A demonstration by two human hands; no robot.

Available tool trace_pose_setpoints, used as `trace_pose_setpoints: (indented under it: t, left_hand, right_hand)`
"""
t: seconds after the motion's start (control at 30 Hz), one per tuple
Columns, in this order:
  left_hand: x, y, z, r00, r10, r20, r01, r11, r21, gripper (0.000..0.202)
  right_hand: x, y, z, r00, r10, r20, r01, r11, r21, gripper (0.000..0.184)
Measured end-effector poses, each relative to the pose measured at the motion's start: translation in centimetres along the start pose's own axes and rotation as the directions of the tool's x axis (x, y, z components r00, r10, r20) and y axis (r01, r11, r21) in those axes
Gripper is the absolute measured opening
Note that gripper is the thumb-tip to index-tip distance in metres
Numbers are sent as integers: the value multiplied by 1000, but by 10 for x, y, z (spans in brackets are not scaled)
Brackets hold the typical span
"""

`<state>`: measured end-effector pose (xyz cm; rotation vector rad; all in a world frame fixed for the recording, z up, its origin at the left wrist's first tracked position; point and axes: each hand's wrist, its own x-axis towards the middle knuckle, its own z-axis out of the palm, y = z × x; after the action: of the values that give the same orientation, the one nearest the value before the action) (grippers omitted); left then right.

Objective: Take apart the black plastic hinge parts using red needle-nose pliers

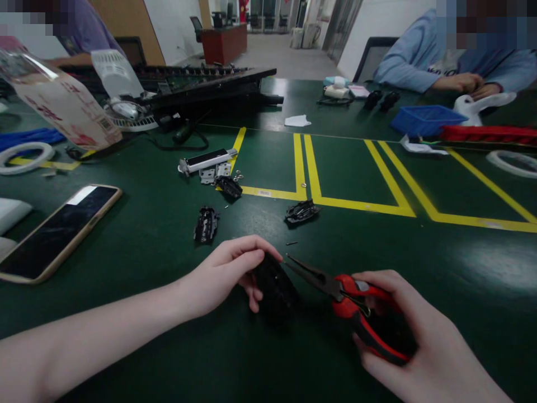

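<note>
Working over a broad dark-green counter [168, 358], lined with yellow tape [312, 168]. Grasping grey-nosed metal pliers with red-and-black handles [344, 302] in the right hand [428, 330], nose aimed at 10 o'clock, probably for fine reach; cannot tell if clasping anything in the tips. Gripping, at 6 o'clock in view, a long black plastic piece [277, 285] in the left hand [230, 268], tilted, likely to present its upper edge. Seeing, at 10 and 1 o'clock of it, jagged black plastic pieces [205, 225], perhaps parked within reach. Lastly, at 1 o'clock, spotting a thin dark pin [291, 243].
</note>
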<state>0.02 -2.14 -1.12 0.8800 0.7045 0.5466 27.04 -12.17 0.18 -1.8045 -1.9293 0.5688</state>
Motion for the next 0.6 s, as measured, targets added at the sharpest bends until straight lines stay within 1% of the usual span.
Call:
trace_pose_setpoints:
  t: [0.1, 0.17, 0.2, 0.23, 0.27, 0.33, 0.37, 0.4, 0.43, 0.5, 0.53, 0.6]
  left_hand:
    - [1, 3, 0, 1000, 3, 19, -5, 998, 63, 17]
    - [0, 7, -3, 1000, 12, 14, -14, 980, 201, 15]
    - [0, 9, -4, 1000, 28, 5, -28, 949, 314, 14]
    - [-1, 11, -6, 998, 62, 0, -55, 892, 448, 14]
    - [-1, 14, -8, 992, 128, -1, -104, 809, 578, 14]
    - [-1, 17, -11, 964, 261, 50, -204, 607, 768, 18]
    - [-1, 19, -12, 948, 308, 85, -244, 524, 816, 20]
    - [-1, 19, -12, 936, 333, 116, -270, 464, 843, 22]
    - [-1, 20, -12, 929, 346, 135, -284, 427, 858, 24]
    - [-4, 20, -11, 930, 344, 133, -267, 380, 886, 32]
    - [-6, 19, -10, 930, 343, 129, -252, 343, 905, 37]
    - [-11, 17, -7, 928, 344, 145, -228, 214, 950, 51]
  right_hand:
    - [0, -3, 2, 1000, -24, 6, 24, 1000, 7, 48]
    - [0, -3, 2, 999, -44, -1, 44, 999, 2, 47]
    - [0, -3, 2, 999, -48, -7, 48, 999, -4, 46]
    - [0, -3, 1, 999, -46, -12, 46, 999, -9, 46]
    - [0, -2, 1, 999, -39, -13, 39, 999, -12, 45]
    - [0, 0, 1, 1000, -22, -7, 22, 1000, -15, 45]
    - [1, 2, 0, 1000, -16, -3, 16, 1000, -18, 45]
    - [1, 3, 0, 1000, -21, 2, 21, 999, -25, 45]
    - [2, 5, -1, 999, -40, 12, 40, 999, -34, 46]
    - [3, 9, -2, 994, -100, 48, 103, 993, -57, 50]
    - [4, 11, -4, 991, -121, 65, 125, 990, -67, 51]
    - [5, 15, -7, 987, -134, 88, 141, 987, -77, 53]
